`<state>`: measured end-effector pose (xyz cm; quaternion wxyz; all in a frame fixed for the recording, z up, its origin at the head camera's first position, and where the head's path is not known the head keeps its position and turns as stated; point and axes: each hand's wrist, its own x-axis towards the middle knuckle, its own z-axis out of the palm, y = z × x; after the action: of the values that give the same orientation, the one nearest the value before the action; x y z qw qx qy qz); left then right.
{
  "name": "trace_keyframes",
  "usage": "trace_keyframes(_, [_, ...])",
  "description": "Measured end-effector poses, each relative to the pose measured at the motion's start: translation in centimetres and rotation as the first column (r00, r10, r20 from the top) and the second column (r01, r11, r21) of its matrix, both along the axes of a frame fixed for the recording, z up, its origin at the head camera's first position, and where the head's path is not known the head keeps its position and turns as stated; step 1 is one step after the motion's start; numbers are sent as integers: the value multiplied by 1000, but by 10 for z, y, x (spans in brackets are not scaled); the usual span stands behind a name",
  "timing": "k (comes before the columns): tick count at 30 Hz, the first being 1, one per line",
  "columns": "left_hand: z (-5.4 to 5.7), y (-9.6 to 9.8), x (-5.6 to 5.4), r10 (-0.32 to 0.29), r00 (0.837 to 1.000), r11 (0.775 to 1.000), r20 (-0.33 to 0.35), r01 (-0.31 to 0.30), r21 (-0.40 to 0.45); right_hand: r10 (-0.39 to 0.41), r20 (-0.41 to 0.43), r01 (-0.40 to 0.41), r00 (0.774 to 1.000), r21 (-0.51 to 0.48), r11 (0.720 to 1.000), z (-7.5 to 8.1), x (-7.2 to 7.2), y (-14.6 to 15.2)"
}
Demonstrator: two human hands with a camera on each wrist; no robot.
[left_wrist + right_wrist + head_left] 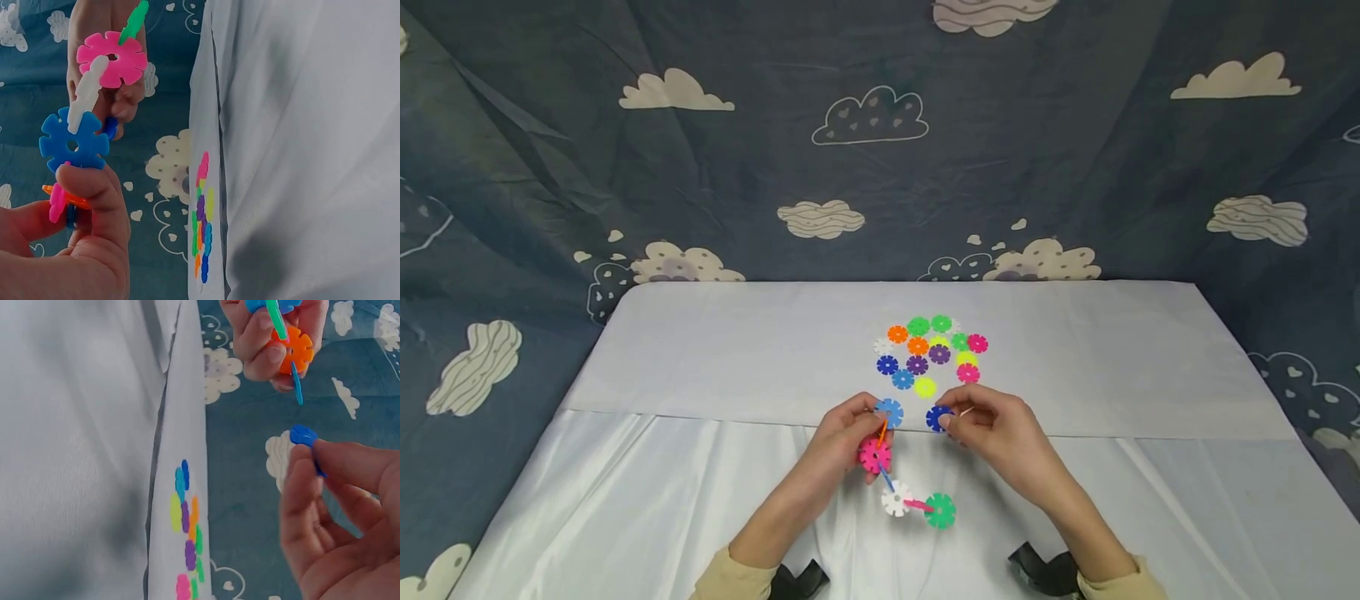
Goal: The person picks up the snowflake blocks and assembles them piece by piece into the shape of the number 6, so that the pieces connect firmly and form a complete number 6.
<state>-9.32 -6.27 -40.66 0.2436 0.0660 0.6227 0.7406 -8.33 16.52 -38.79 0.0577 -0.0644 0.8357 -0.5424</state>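
My left hand (842,437) grips a chain of notched plastic snowflake discs slotted into one another at angles. A light blue disc (891,412) tops it, with an orange one (882,433) edge-on below, partly hidden by the fingers. Further down come a pink disc (875,456), a blue one (886,477) edge-on, a white disc (896,499), a pink one edge-on and a green disc (940,511) at the free end. To the right, my right hand (1000,429) pinches a single dark blue disc (304,435) between thumb and forefinger, apart from the chain.
Beyond the hands, loose discs in several colours lie in a cluster on the white-covered table (737,350), the nearest a yellow disc (925,387). A fold line crosses the cloth under the hands. Behind the table hangs a dark cloud-print curtain (865,175).
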Motion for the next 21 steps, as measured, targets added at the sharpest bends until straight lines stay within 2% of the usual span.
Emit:
trace_keyframes(4, [-1, 1, 1, 2, 1000, 1000, 4, -2, -2, -23, -15, 21, 1000, -85, 996, -1, 3, -6])
trace_keyframes(10, [-2, 2, 2, -9, 1000, 1000, 0, 9, -6, -59, -47, 53, 997, -126, 991, -8, 5, -15])
trace_keyframes(16, [-3, 1, 2, -28, 1000, 1000, -12, 28, -4, -35, -107, 19, 994, -148, 989, -12, 6, -17])
trace_keyframes(21, [-3, 1, 2, -78, 997, 997, -29, 78, 20, -24, -127, 5, 992, -152, 988, -12, 6, -16])
